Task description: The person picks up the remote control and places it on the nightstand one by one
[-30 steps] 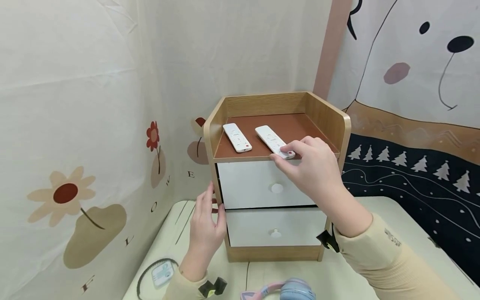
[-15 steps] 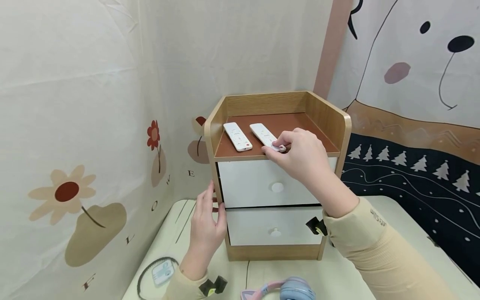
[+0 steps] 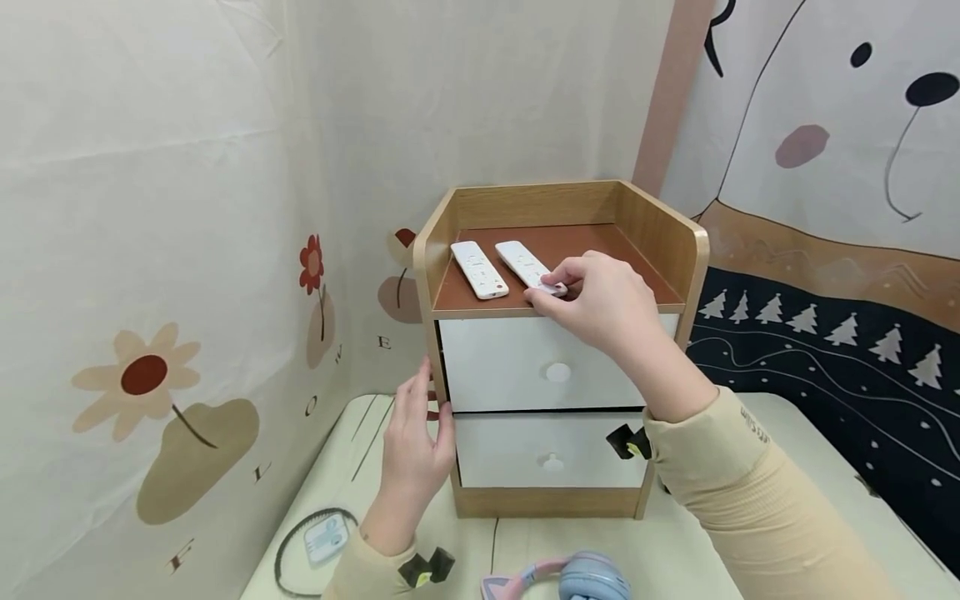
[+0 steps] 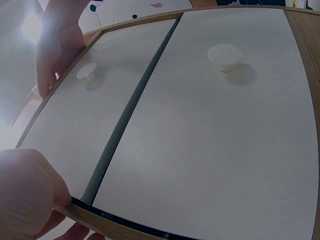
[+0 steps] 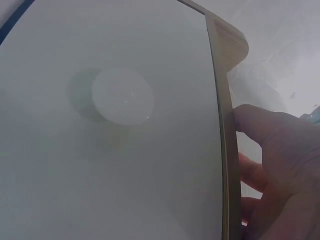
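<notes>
A small wooden cabinet (image 3: 547, 502) with two white drawers stands upright, its brown top shelf (image 3: 577, 240) walled on three sides. Two white remote controls lie on that shelf, slanting side by side. My right hand (image 3: 603, 300) pinches the near end of the right-hand remote control (image 3: 522, 263) between thumb and fingers, at the shelf's front edge. The other remote control (image 3: 480, 270) lies untouched to its left. My left hand (image 3: 415, 458) rests along the cabinet's left side, fingers fairly straight; in the left wrist view its thumb (image 4: 60, 192) lies at the front edge.
Blue and pink headphones (image 3: 588, 575) lie in front of the cabinet. A light blue case (image 3: 326, 538) with a dark strap lies at front left. Round white knobs (image 3: 557, 372) stick out from the drawers. Printed fabric (image 3: 525, 100) hangs close behind and on both sides.
My right hand has slid the right-hand remote control leftward and slightly back, closer to the other one. The left hand has stayed at the cabinet's side.
</notes>
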A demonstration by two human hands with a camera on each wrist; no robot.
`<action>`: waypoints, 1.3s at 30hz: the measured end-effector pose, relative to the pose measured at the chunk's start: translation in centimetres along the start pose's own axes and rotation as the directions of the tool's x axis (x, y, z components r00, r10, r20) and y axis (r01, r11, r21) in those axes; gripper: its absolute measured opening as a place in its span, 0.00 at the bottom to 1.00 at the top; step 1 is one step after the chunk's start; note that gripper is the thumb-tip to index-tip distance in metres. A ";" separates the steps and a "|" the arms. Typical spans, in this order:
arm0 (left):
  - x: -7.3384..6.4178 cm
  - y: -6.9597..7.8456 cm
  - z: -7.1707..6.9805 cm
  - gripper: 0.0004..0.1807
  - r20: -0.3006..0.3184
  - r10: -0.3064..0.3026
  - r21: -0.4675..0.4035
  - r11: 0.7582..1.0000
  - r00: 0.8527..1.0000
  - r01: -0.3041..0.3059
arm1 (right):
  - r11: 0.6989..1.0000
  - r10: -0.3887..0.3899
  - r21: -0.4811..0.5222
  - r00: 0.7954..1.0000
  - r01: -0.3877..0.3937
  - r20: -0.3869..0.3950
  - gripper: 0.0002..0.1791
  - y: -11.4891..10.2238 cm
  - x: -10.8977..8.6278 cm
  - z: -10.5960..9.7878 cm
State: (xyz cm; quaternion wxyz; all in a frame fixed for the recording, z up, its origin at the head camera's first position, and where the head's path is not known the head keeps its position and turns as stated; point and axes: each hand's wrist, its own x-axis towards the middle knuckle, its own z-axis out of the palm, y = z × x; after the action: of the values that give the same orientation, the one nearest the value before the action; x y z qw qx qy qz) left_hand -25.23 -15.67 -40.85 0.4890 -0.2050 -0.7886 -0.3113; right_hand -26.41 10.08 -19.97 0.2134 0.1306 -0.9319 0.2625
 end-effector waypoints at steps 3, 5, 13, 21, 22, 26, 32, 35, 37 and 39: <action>0.0 -0.1 0.1 0.42 0.006 -0.003 0.000 1.000 1.000 0.003 | 0.999 -0.012 -0.034 1.000 0.013 0.025 0.19 0.1 0.1 0.2; -0.1 -0.2 0.2 0.42 0.005 -0.004 -0.003 1.000 1.000 0.004 | 0.998 -0.021 -0.061 0.999 0.024 0.044 0.20 0.2 0.1 0.2; 0.1 -0.3 0.3 0.42 -0.008 0.009 -0.015 1.000 1.000 -0.009 | 0.993 -0.028 -0.111 0.996 0.037 0.079 0.25 0.1 0.2 0.1; 0.1 -0.3 0.3 0.42 -0.008 0.004 -0.016 1.000 1.000 -0.004 | 0.993 -0.082 -0.093 0.994 0.075 -0.074 0.26 0.7 -0.4 1.1; 0.1 -0.4 0.3 0.42 -0.004 0.001 -0.017 1.000 1.000 -0.001 | 0.992 -0.101 -0.085 0.988 0.091 -0.114 0.25 0.9 -0.5 1.4; 0.1 -0.4 0.3 0.42 0.009 -0.001 -0.016 1.000 1.000 0.002 | 0.979 -0.206 -0.059 0.934 0.197 -0.292 0.22 1.6 -1.1 2.5; 0.1 -0.4 0.3 0.42 0.001 0.009 -0.020 1.000 1.000 -0.009 | 0.930 -0.329 0.001 0.830 0.368 -0.450 0.22 2.7 -1.6 3.0; 0.1 -0.4 0.4 0.42 -0.010 0.013 -0.020 1.000 1.000 -0.014 | 0.913 -0.335 0.047 0.807 0.406 -0.486 0.25 3.3 -2.0 2.7; 0.1 -0.5 0.4 0.42 -0.010 0.013 -0.020 1.000 1.000 -0.014 | 0.906 -0.326 0.070 0.793 0.418 -0.514 0.27 3.8 -2.3 2.5; 0.1 -0.5 0.4 0.43 -0.010 0.013 -0.022 1.000 1.000 -0.014 | 0.903 -0.310 0.088 0.780 0.420 -0.544 0.28 4.3 -2.6 2.4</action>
State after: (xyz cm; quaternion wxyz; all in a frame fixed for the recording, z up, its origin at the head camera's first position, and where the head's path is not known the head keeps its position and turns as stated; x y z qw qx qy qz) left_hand -25.85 -15.72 -40.99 0.4927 -0.2142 -0.7813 -0.3176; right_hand -26.46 12.63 -24.91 0.4880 0.2551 -0.7643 0.3355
